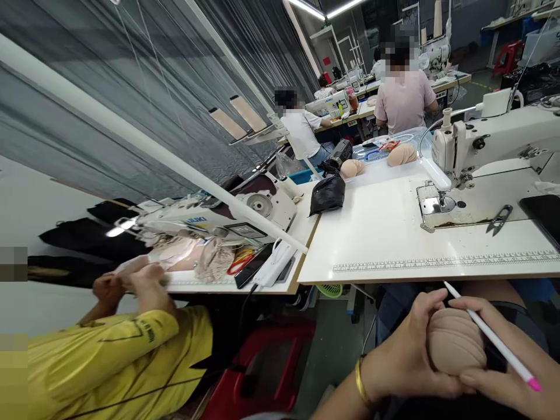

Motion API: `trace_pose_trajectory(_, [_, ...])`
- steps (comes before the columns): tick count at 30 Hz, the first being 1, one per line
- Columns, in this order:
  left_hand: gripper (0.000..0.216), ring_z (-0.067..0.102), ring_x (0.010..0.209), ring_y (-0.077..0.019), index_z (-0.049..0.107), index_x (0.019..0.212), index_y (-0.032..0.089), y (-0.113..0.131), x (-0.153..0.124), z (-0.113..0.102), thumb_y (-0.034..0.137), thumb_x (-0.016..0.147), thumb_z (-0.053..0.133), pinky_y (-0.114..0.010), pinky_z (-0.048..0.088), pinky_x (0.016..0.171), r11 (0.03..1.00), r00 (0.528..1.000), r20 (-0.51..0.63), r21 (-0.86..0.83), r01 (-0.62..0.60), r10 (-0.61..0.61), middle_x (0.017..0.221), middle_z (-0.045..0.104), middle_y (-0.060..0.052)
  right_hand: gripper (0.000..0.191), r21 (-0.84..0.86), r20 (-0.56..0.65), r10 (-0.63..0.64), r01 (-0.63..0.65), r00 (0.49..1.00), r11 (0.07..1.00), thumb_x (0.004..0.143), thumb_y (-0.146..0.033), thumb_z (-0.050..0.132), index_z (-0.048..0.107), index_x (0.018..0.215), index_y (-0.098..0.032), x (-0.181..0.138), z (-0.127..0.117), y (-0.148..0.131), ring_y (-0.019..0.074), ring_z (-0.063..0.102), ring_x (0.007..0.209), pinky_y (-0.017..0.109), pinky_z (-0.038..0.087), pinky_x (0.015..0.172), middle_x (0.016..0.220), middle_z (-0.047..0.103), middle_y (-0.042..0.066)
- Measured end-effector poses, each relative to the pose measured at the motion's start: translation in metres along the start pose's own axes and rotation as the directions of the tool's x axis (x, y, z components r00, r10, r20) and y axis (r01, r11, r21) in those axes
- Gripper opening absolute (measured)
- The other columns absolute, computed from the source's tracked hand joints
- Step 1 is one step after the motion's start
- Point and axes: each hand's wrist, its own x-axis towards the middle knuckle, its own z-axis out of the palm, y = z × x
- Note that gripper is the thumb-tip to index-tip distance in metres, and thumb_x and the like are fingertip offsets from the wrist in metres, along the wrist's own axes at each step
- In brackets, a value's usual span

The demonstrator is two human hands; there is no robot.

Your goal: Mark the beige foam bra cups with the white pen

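A right hand (pixel 510 382), white pen (pixel 499 343) across its fingers, and a left hand (pixel 406 353) clamp fingers on opposite sides of a rounded beige cloth cup (pixel 455 343) between them, neither hand nearer, its folds running from left fingers to right.

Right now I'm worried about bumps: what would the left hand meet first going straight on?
The left hand touches the beige pad, so that comes first; beyond it, probably the right hand, though depth is unclear.
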Motion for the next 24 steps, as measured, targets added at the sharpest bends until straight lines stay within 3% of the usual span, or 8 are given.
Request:
trace_pose_trajectory(2, [0.122, 0.059, 0.130, -0.0321, 0.024, 0.172, 0.042, 0.003, 0.004, -0.002, 0.029, 0.075, 0.097, -0.051, 0.052, 0.115, 0.989, 0.995, 0.002, 0.111, -0.099, 0.100, 0.146, 0.053, -0.011, 0.072, -0.048, -0.016, -0.053, 0.052, 0.998, 0.997, 0.091, -0.036, 0.083, 0.049, 0.155, -0.040, 0.007, 0.006, -0.005, 0.0333, 0.067, 0.138, 0.042, 0.059, 0.115, 0.155, 0.064, 0.006])
trace_pose_trajectory(4, [0.117, 0.057, 0.135, -0.0344, 0.034, 0.169, 0.038, 0.000, 0.002, 0.001, 0.034, 0.073, 0.101, -0.053, 0.049, 0.119, 0.993, 0.990, -0.121, 0.104, -0.063, 0.075, 0.150, 0.054, -0.013, 0.066, -0.064, -0.130, -0.108, 0.101, 0.986, 0.993, 0.087, -0.034, 0.084, 0.055, 0.147, -0.036, 0.013, 0.011, -0.006, 0.0338, 0.071, 0.130, 0.042, 0.061, 0.111, 0.145, 0.067, 0.008])
trace_pose_trajectory(8, [0.129, 0.041, 0.158, -0.0425, 0.044, 0.163, 0.030, -0.014, -0.007, 0.020, 0.064, 0.055, 0.106, -0.058, 0.026, 0.135, 0.934, 0.851, -0.476, -0.354, 0.046, -0.222, 0.166, 0.046, -0.018, 0.068, 0.213, -0.420, -0.051, 0.153, 0.906, 0.965, 0.086, -0.047, 0.087, 0.055, 0.143, -0.030, 0.019, 0.016, 0.007, 0.0336, 0.075, 0.116, 0.038, 0.067, 0.096, 0.133, 0.070, 0.014])
trace_pose_trajectory(11, [0.114, 0.049, 0.153, -0.0454, 0.055, 0.158, 0.023, -0.018, -0.005, 0.044, 0.072, 0.064, 0.098, -0.059, 0.030, 0.132, 0.662, 0.889, -0.308, -0.750, -0.007, -0.338, 0.158, 0.058, -0.020, 0.073, 0.381, -0.412, -0.042, 0.214, 0.910, 0.899, 0.086, -0.045, 0.089, 0.050, 0.147, -0.032, 0.021, 0.022, 0.024, 0.0327, 0.079, 0.111, 0.037, 0.069, 0.089, 0.132, 0.073, 0.014])
trace_pose_trajectory(13, [0.095, 0.054, 0.148, -0.0477, 0.065, 0.148, 0.017, -0.016, 0.001, 0.057, 0.069, 0.073, 0.091, -0.061, 0.035, 0.128, 0.493, 0.931, -0.174, -0.870, 0.007, -0.320, 0.153, 0.064, -0.023, 0.072, 0.404, -0.377, -0.076, 0.238, 0.923, 0.883, 0.088, -0.041, 0.089, 0.049, 0.147, -0.034, 0.022, 0.031, 0.033, 0.0322, 0.081, 0.110, 0.036, 0.070, 0.088, 0.132, 0.075, 0.013])
trace_pose_trajectory(15, [0.084, 0.055, 0.147, -0.0475, 0.071, 0.142, 0.015, -0.014, 0.005, 0.066, 0.065, 0.077, 0.087, -0.060, 0.037, 0.127, 0.394, 0.928, -0.170, -0.919, -0.028, -0.332, 0.151, 0.067, -0.022, 0.072, 0.421, -0.374, -0.049, 0.216, 0.926, 0.881, 0.089, -0.041, 0.088, 0.049, 0.148, -0.035, 0.022, 0.043, 0.038, 0.0333, 0.079, 0.119, 0.036, 0.070, 0.092, 0.139, 0.073, 0.014])
trace_pose_trajectory(19, [0.085, 0.057, 0.144, -0.0478, 0.069, 0.146, 0.014, -0.017, 0.003, 0.065, 0.057, 0.074, 0.084, -0.061, 0.043, 0.122, 0.293, 0.876, -0.210, -0.952, -0.083, -0.435, 0.143, 0.073, -0.022, 0.077, 0.332, -0.392, -0.022, 0.163, 0.920, 0.929, 0.092, -0.047, 0.084, 0.045, 0.156, -0.031, 0.017, 0.058, 0.036, 0.0356, 0.066, 0.142, 0.037, 0.065, 0.107, 0.157, 0.062, 0.016])
trace_pose_trajectory(24, [0.089, 0.063, 0.136, -0.0475, 0.064, 0.150, 0.010, -0.021, -0.010, 0.060, 0.053, 0.075, 0.085, -0.059, 0.046, 0.119, 0.290, 0.840, -0.198, -0.956, -0.052, -0.504, 0.128, 0.078, -0.022, 0.067, 0.060, -0.305, -0.190, 0.218, 0.933, 0.974, 0.101, -0.046, 0.074, 0.046, 0.159, -0.029, 0.007, 0.052, 0.026, 0.0346, 0.072, 0.133, 0.033, 0.068, 0.098, 0.153, 0.064, 0.015])
